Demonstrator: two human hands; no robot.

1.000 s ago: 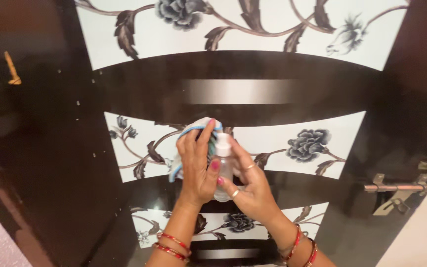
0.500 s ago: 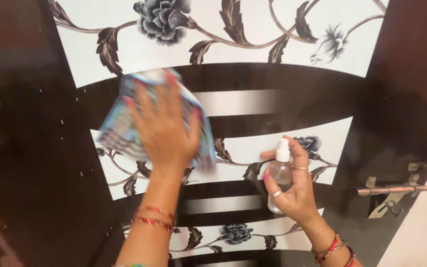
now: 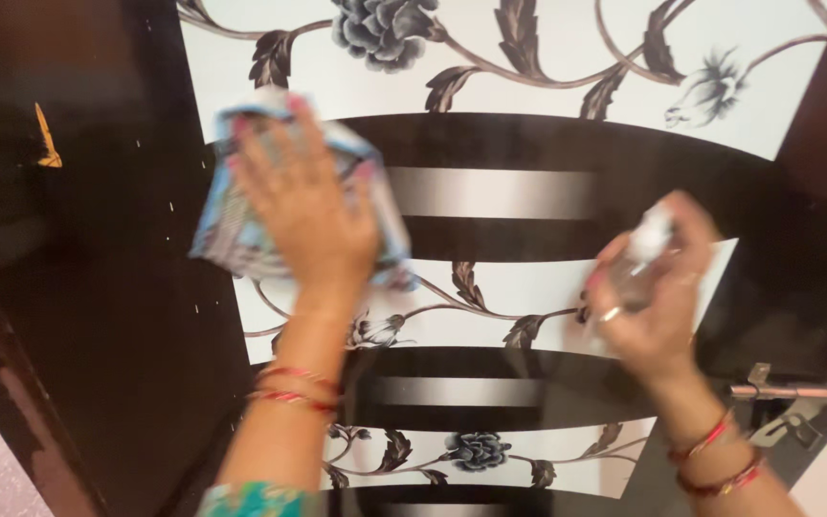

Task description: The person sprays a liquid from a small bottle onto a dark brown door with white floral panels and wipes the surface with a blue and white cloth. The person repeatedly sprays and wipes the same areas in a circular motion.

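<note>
The left hand (image 3: pixel 303 206) lies flat and spread on a blue-edged cloth (image 3: pixel 232 225), pressing it against the glossy dark door (image 3: pixel 126 316) where the upper black band meets the white flowered panel. The right hand (image 3: pixel 653 297) is curled around a small clear spray bottle (image 3: pixel 638 258), held up in front of the middle white panel near the door's right side; it is blurred, so I cannot tell whether a finger sits on the nozzle. A metal latch (image 3: pixel 796 393) sticks out low on the right. To wipe well here, I'd say the palm should keep the cloth fully under it, with no corner flapping loose, and the strokes should overlap across both the dark bands and the printed panels, since a shiny face like this shows streaks. The bottle looks best kept upright and clear of the wiping arm.
</note>
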